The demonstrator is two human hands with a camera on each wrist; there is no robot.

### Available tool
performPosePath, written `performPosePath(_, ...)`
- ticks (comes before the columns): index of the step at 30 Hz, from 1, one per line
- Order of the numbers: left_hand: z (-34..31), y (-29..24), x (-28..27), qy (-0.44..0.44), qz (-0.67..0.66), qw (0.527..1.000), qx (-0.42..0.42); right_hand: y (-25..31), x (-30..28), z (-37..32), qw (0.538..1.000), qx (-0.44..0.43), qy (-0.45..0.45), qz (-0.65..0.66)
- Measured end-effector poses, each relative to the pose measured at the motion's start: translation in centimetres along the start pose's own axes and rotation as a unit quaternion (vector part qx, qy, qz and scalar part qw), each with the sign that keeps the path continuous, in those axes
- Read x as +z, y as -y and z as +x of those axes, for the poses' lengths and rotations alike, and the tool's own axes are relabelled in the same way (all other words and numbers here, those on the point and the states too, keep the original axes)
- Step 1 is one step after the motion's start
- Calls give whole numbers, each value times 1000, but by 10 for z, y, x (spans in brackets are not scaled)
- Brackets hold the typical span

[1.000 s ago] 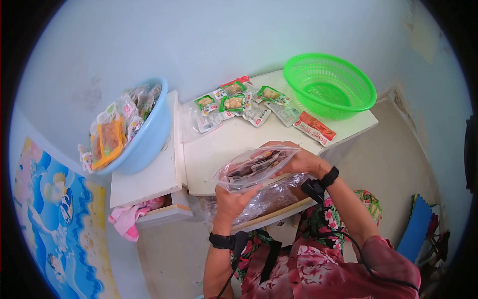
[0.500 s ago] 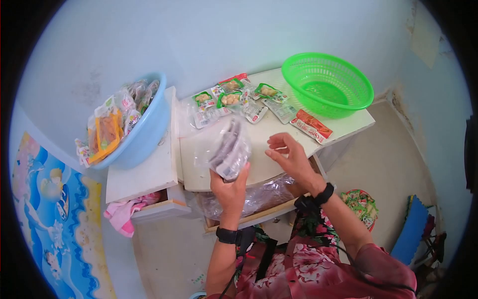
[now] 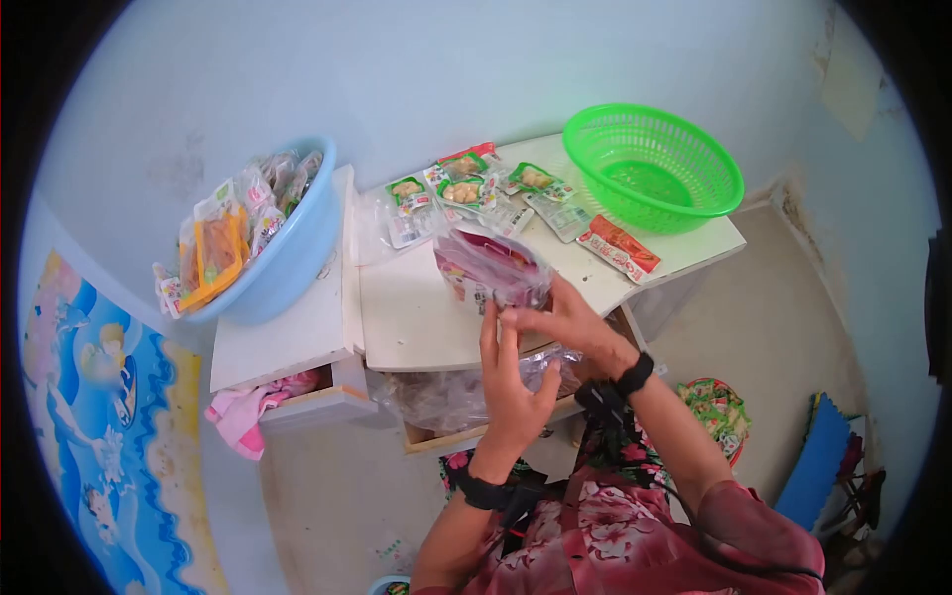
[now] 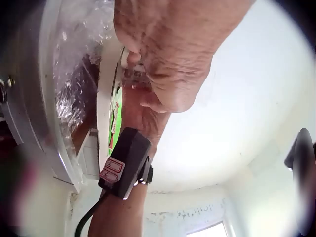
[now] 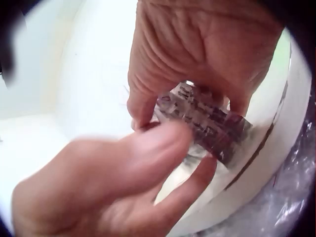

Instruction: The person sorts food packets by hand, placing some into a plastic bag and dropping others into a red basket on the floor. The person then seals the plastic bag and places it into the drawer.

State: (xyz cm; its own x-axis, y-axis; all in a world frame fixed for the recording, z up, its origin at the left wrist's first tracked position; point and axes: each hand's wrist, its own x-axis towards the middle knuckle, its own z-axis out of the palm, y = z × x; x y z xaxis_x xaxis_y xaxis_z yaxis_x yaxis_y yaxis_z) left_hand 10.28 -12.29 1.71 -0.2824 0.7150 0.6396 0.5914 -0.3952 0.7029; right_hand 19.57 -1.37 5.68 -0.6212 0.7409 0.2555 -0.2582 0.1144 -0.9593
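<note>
In the head view a clear plastic bag with reddish-purple packets in it [image 3: 486,260] is held up over the front of the white table [image 3: 416,317]. My right hand [image 3: 577,319] grips its near right end, thumb on the near side. The right wrist view shows the packet bundle [image 5: 207,123] between that hand's thumb and fingers. Below it my left hand [image 3: 518,392] has its fingers stretched up, fingertips right at the bag's lower edge and the thumb spread away. In the left wrist view the left hand [image 4: 177,54] overlaps the right.
Several snack packets [image 3: 461,191] lie at the table's back, with a red packet [image 3: 617,248] nearer the right edge. A green basket [image 3: 719,208] stands behind that. At left is a blue basin [image 3: 297,263] heaped with packets. Crumpled plastic [image 3: 436,399] fills the open drawer below.
The bag passed from between both hands to the left hand, then into the right hand. The left hand has let go and moved right and down; the right hand has come in to the bag.
</note>
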Motion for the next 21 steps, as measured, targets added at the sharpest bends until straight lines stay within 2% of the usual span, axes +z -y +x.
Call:
performPosePath(1, -2, 2, -3, 16, -33, 999, -4, 4, -9, 7, 998, 43, 29, -31)
performPosePath(3, -1, 20, -28, 41, 39, 998, 29, 11, -34, 19, 984, 129, 85, -90)
performPosePath(4, 2, 29, -45, 57, 74, 995, 45, 0, -35, 22, 997, 34, 68, -31)
performPosePath(6, 21, 30, -71, -18, 100, 995, 5, 1, -41, 30, 992, 36, 118, -23)
performPosePath(8, 46, 23, -83, -33, 34, 999, -26, 9, -43, 37, 986, 51, 158, -21)
performPosePath(11, 73, 28, -96, -10, -83, 995, -56, 14, -53, 59, 954, 150, 240, -103)
performPosePath(12, 80, 32, -99, 6, -127, 990, -64, 16, -49, 59, 963, 114, 217, -108)
performPosePath(15, 95, 45, -103, 62, -253, 956, -134, 7, -49, 68, 962, 86, 228, -121)
performPosePath(18, 106, 38, -101, 68, -261, 954, -133, 18, -43, 58, 967, 15, 211, -140)
performPosePath(21, 109, 48, -101, 67, -224, 964, -127, 42, -41, 38, 983, 61, 126, -116)
